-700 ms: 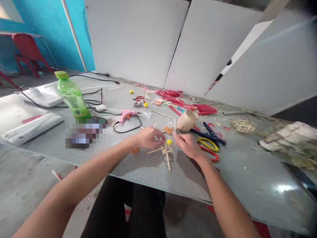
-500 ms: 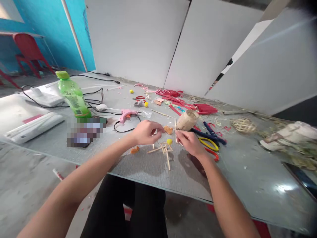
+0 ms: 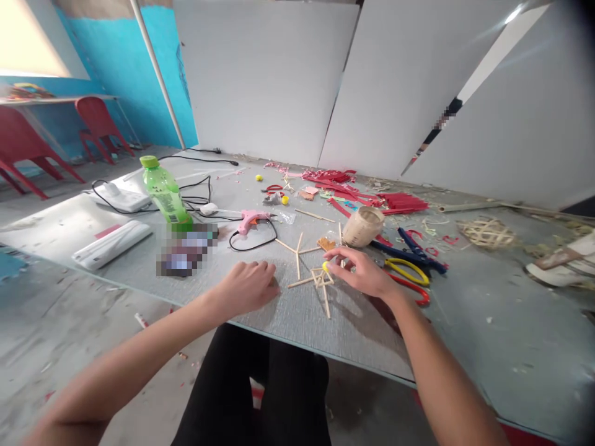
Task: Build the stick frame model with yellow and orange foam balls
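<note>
My left hand (image 3: pixel 246 286) rests low over the table with its fingers curled down. A sliver of a small orange lump shows at its fingertips; the hand hides the rest. Beside the jar, my right hand (image 3: pixel 360 274) has its fingers apart, close to a small yellow ball (image 3: pixel 326 267). Just left of it lies a frame of thin wooden sticks (image 3: pixel 326 300) with a square middle. A three-armed stick piece (image 3: pixel 297 253) lies flat behind that frame. Another orange piece (image 3: pixel 325 243) lies near the right fingertips.
Around the hands stand a beige jar (image 3: pixel 363 227), yellow-handled pliers (image 3: pixel 406 271), a pink glue gun (image 3: pixel 255 218) with its cord, a phone (image 3: pixel 188 251) and a green bottle (image 3: pixel 165 195). Red strips (image 3: pixel 400 202) lie at the back. The glass edge (image 3: pixel 297 344) is in front.
My left hand has moved left and down onto the orange lump. My right hand has let go of the upright stick piece and opened. The three-armed stick piece now shows lying flat.
</note>
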A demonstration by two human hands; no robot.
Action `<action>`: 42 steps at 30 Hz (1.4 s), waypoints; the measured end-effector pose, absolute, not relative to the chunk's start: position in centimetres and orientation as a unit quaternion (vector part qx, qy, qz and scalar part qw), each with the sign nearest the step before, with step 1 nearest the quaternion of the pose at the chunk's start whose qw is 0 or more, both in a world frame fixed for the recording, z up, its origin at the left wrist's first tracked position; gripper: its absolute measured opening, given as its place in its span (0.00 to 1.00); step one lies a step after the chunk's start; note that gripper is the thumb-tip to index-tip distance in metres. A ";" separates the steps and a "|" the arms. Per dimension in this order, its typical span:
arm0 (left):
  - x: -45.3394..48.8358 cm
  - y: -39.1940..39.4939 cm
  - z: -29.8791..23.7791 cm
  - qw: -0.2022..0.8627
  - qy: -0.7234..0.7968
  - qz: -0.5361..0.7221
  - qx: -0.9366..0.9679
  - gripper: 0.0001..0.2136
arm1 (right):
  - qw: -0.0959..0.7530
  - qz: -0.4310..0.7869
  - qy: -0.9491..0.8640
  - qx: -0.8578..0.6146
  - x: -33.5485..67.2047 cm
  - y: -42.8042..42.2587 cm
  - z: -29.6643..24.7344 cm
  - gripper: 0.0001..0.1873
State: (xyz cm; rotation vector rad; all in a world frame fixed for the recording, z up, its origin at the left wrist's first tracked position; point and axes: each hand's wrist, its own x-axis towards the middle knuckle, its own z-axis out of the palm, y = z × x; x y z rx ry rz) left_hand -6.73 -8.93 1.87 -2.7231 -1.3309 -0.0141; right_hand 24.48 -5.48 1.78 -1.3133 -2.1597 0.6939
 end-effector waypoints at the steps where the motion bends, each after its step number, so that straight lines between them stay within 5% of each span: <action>1: -6.9 -9.0 1.6 0.057 -0.437 -0.001 -0.897 0.14 | 0.264 0.255 -0.794 -0.484 24.4 -5.5 1.8 0.16; 6: -7.3 -8.8 1.0 -0.064 -0.463 -0.163 -0.869 0.16 | 0.243 0.247 -0.801 -0.488 24.3 -5.7 2.1 0.16; 10: -6.8 -8.8 0.1 -0.340 -0.479 -0.346 -0.732 0.25 | 0.186 0.289 -0.801 -0.490 24.5 -5.8 1.9 0.20; 14: -5.6 -7.7 -0.2 -0.554 -0.461 -0.396 -0.569 0.31 | 0.168 0.346 -0.800 -0.461 25.0 -5.5 1.5 0.23; 25: -2.5 -1.4 0.8 -0.547 -0.361 -0.495 -0.570 0.25 | 0.145 0.363 -0.813 -0.432 25.8 -5.1 1.4 0.30; 31: -2.1 -6.1 3.2 -0.582 -0.283 -0.505 -0.571 0.22 | 0.426 0.159 -0.748 -0.483 23.2 -7.2 4.2 0.19; 34: -0.7 -10.2 4.1 -0.639 -0.267 -0.426 -0.581 0.23 | 0.525 0.030 -0.740 -0.420 19.0 -10.3 6.6 0.22; 42: 1.7 -13.6 5.3 -0.633 -0.285 -0.472 -0.543 0.32 | 0.425 0.050 -0.825 -0.370 9.0 -17.1 4.5 0.43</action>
